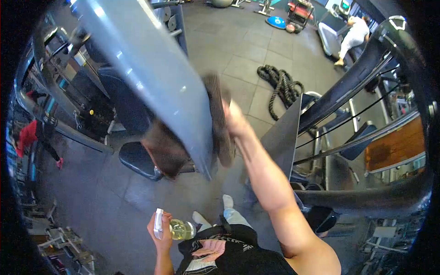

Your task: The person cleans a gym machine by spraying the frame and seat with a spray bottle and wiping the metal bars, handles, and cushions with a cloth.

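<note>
In my left hand (160,227), low in the view, is a spray bottle (182,230) with a white trigger head and clear yellowish liquid, tilted on its side. My right arm reaches forward and up. At its end, my right hand (234,120) holds a brown cloth (219,119) against the side of a thick grey beam (151,68) of a gym machine. More brown cloth hangs out on the beam's other side. The fingers of the right hand are partly hidden by the cloth and blurred.
A padded black seat (137,160) stands below the beam. Black machine frames (357,91) rise on the right. A coiled battle rope (279,87) lies on the tiled floor. One person (355,34) is on a treadmill; another in red (28,137) is at the left.
</note>
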### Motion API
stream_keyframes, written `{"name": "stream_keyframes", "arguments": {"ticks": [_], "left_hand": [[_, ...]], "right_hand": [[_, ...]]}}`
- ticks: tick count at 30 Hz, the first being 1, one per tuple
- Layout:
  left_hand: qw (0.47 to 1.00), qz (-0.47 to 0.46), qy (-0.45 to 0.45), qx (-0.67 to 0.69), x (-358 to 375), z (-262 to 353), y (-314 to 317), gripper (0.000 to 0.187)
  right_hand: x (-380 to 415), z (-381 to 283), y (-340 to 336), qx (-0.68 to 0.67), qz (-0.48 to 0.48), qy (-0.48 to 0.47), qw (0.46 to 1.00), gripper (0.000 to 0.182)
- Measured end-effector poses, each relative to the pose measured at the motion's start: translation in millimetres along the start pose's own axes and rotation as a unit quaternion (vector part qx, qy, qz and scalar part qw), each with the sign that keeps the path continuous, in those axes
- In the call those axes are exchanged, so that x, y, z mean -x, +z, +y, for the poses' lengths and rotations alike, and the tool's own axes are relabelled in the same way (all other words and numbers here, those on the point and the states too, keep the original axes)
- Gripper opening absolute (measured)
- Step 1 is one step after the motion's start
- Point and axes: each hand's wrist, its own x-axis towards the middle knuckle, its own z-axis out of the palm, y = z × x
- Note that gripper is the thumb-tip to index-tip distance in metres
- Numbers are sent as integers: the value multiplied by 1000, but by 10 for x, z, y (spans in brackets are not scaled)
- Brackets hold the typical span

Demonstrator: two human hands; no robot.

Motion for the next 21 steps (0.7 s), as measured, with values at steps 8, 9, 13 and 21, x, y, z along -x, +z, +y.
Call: {"name": "stream_keyframes", "arguments": {"ticks": [8,9,13,21], "left_hand": [[997,50,9,-55,55,83,58,27],[996,67,9,-50,70,99,73,26],[991,127,-1,-47,148,53,79,28],[982,187,-19,-2,424,-314,-85,38]], "right_hand": [[381,1385,-212,-199,-143,155,957,81],[234,1348,-193,-234,-175,174,940,82],[-661,600,-35,-245,-199,107,943,57],[-2053,-1086,800,-298,-245,58,921,45]]}}
